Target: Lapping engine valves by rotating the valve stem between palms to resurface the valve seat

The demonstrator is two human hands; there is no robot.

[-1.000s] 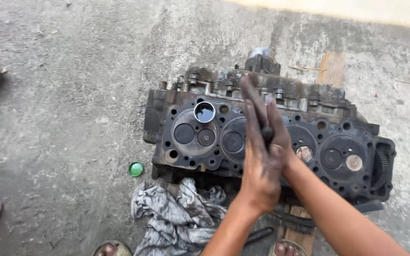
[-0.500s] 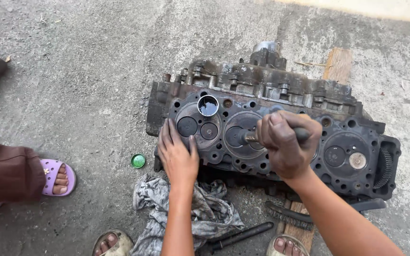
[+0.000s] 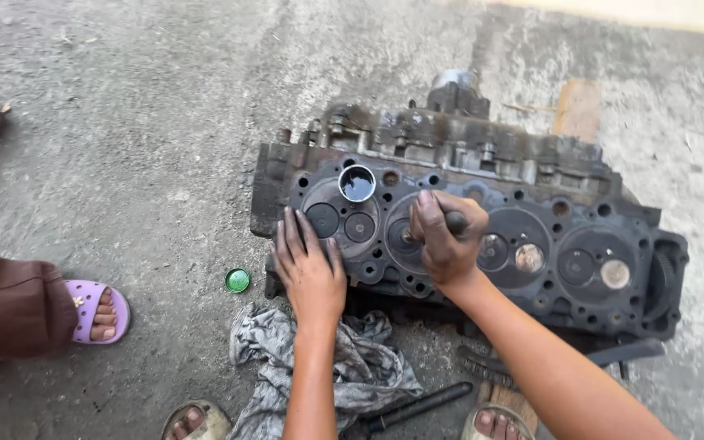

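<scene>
1. Lying on the concrete floor (image 3: 124,147), a grimy cylinder head (image 3: 466,220) rests with its valve face up; it fills the middle and right of the view, a bare wooden board (image 3: 578,106) showing beyond it at one o'clock.
2. Crumpled at six o'clock of the head, touching its near edge, is a grey rag (image 3: 352,367); a dark bar tool (image 3: 417,406) lies just beside it.
3. Someone else's foot in a purple sandal (image 3: 95,305) stands well apart at nine o'clock.
4. The left hand (image 3: 310,273) lies flat and open, fingers spread, pressing on the head's near-left edge, seemingly to steady it.
5. The right hand (image 3: 447,236) is closed in a fist around a dark-handled tool (image 3: 455,220), its tip set into the second chamber's valve (image 3: 407,238).
6. The step looks like working that valve in its seat; the next move would call for a steady hold and the tool kept square.
7. A small round tin (image 3: 357,182) sits on the head at eleven o'clock of the fist.
8. A green cap (image 3: 238,280) lies on the floor at nine o'clock of the left hand.
</scene>
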